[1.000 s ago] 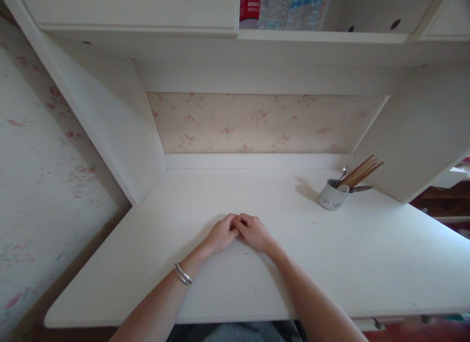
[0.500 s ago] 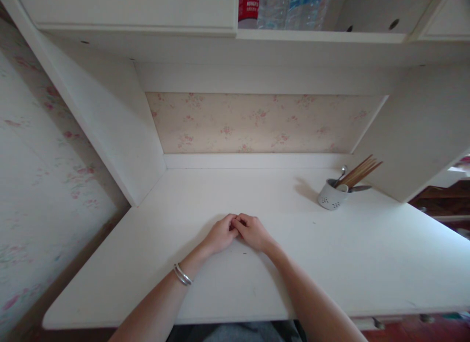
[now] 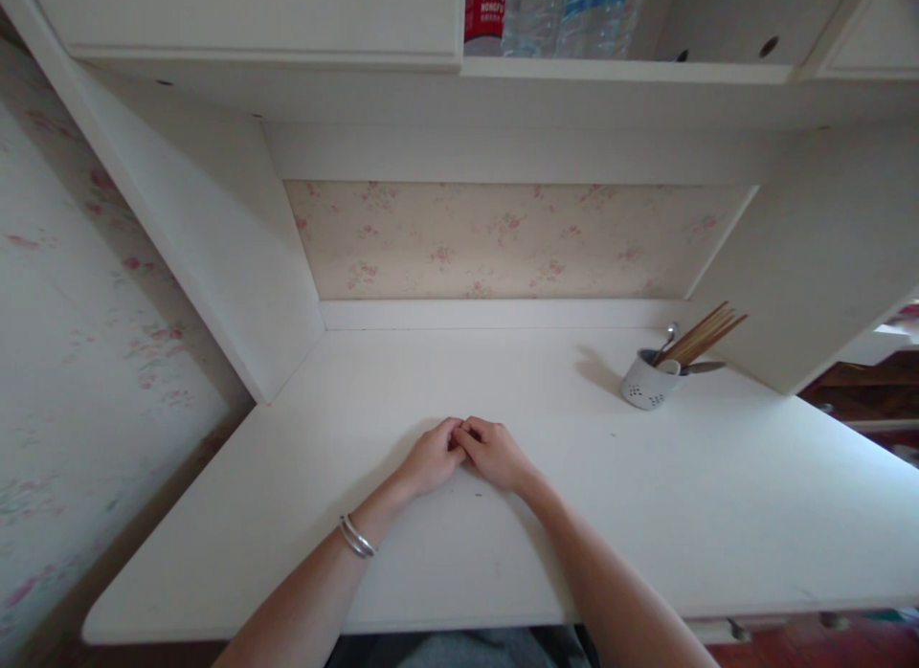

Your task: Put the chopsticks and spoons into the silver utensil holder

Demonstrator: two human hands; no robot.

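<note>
Step in hand appears to be rest: left hand (image 3: 433, 456) and right hand (image 3: 494, 453) touch, fingers curled, grip contents untellable, mid-desk (image 3: 402, 381); utensil cup (image 3: 641, 384) stands toward the back right corner; any reach calls for parting them.

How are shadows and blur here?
Head view: soft shadow left of the white, perforated, cylindrical cup; head view: bare left hand and bare right hand show no obvious motion blur; head view: smallest print on the red label unreadably soft.

Cup (image 3: 644, 387), probably holding chopsticks (image 3: 700, 337), stands right of right hand (image 3: 495, 454).
</note>
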